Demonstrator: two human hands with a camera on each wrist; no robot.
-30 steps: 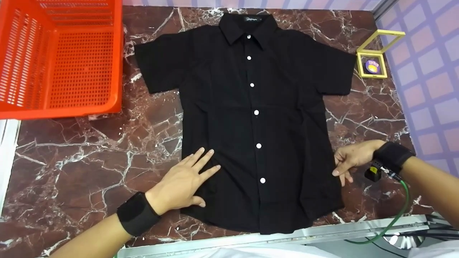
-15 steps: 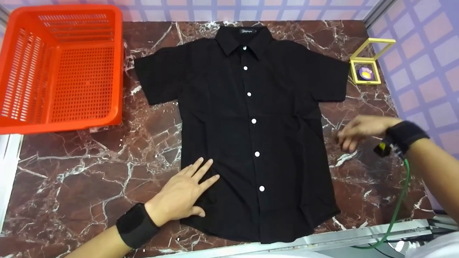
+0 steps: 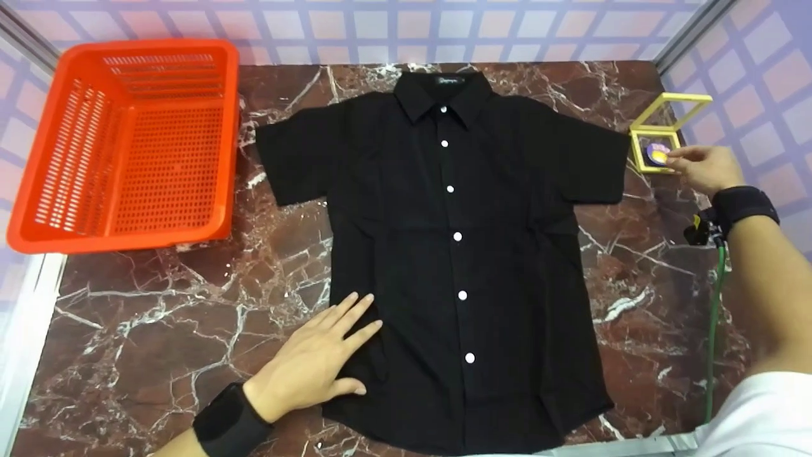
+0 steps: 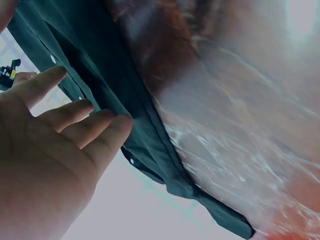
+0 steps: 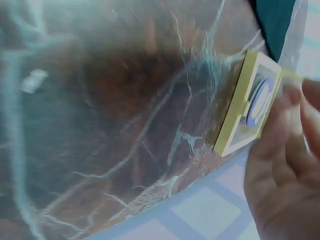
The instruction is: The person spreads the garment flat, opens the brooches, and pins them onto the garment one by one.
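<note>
A black short-sleeved shirt (image 3: pixel 412 254) with white buttons lies spread out, collar toward the back wall. My left hand (image 3: pixel 311 362) rests on its lower left side, fingers spread and straight; the left wrist view shows this hand (image 4: pixel 55 145) beside the dark cloth. At the back right stands a small yellow-framed case (image 3: pixel 636 155), its clear lid raised. Inside is a round purple and yellow badge (image 3: pixel 657 152). My right hand (image 3: pixel 707 168) reaches to the badge's right edge, fingertips close to it. In the right wrist view, the thumb and fingers stand beside the badge (image 5: pixel 260 102); contact is unclear.
A red plastic basket (image 3: pixel 228 158) stands at the back left, beside the shirt's sleeve. Everything lies on a dark red marbled table (image 3: pixel 158 343). Checked walls (image 3: pixel 482 32) border the back and right. A green cable (image 3: pixel 715 317) runs from the right wrist.
My right hand has left the shirt's right side edge and moved up and back to the yellow case. My left hand has stayed on the shirt. The head view has tilted upward.
</note>
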